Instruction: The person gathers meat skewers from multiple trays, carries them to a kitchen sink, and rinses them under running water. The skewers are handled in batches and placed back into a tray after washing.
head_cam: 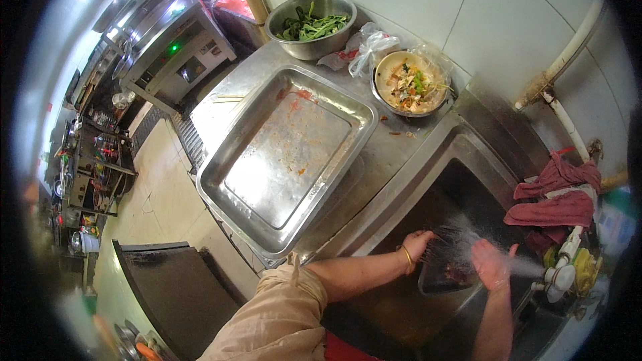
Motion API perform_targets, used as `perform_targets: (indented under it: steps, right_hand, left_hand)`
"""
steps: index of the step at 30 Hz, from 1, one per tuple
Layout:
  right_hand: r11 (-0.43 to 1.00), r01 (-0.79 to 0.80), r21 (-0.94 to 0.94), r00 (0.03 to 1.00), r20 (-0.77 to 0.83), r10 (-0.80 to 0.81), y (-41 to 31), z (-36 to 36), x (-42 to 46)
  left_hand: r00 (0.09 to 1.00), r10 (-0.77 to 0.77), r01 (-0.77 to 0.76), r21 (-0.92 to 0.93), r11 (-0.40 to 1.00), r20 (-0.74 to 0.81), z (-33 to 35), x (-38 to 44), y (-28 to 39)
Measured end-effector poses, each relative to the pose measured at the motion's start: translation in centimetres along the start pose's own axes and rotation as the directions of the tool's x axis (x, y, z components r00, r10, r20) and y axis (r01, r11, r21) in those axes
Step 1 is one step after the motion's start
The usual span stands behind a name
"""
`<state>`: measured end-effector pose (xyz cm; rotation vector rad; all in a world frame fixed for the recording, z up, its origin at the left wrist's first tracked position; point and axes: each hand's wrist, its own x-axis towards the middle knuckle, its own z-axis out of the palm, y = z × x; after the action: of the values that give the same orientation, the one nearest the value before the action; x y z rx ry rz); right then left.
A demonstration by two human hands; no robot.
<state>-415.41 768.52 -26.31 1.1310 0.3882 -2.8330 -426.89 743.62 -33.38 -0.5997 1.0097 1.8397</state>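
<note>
Water sprays sideways from a white faucet across the sink, between and over my hands. My left hand, with a gold-coloured bangle at the wrist, is at the left end of the spray. Its fingertips are blurred by water, so I cannot tell whether they hold anything. My right hand is nearer the faucet, palm in the spray, thumb apart, holding nothing visible. Beneath both hands, a dark rectangular tray or basin lies in the sink with dark reddish matter in it.
Left of the sink, a large stainless steel tray with food residue stands on the metal counter. Behind it are a steel bowl of leafy greens, plastic bags and a bowl of food scraps. Red cloths hang above the faucet.
</note>
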Motion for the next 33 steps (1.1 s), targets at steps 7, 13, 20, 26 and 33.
perform_targets:
  steps: [7,13,20,26,33]
  right_hand:
    - [0.903,0.08,-0.422,0.981,0.194,0.003,-0.7,-2.9,0.6]
    - [0.91,0.113,-0.398,0.965,0.26,-0.006,-0.5,-2.2,0.6]
    - [0.937,0.161,-0.31,0.982,0.141,-0.122,0.2,-0.8,-0.1]
    - [0.938,0.211,-0.276,0.977,0.087,-0.194,0.9,0.2,-0.2]
    - [0.984,0.122,-0.128,0.992,0.045,-0.117,0.4,-0.5,0.4]
  left_hand:
    - [1.0,-0.025,0.025,0.033,0.999,-0.003,0.5,-0.9,0.8]
    - [1.0,-0.03,0.029,0.045,0.999,0.011,0.4,-1.0,1.0]
    - [1.0,-0.003,0.003,0.076,0.997,0.002,0.0,-0.1,0.1]
    - [0.999,-0.027,0.028,0.067,0.997,-0.027,0.3,-0.8,0.6]
    - [0.999,-0.001,0.005,0.13,0.992,-0.032,-0.1,-0.7,0.3]
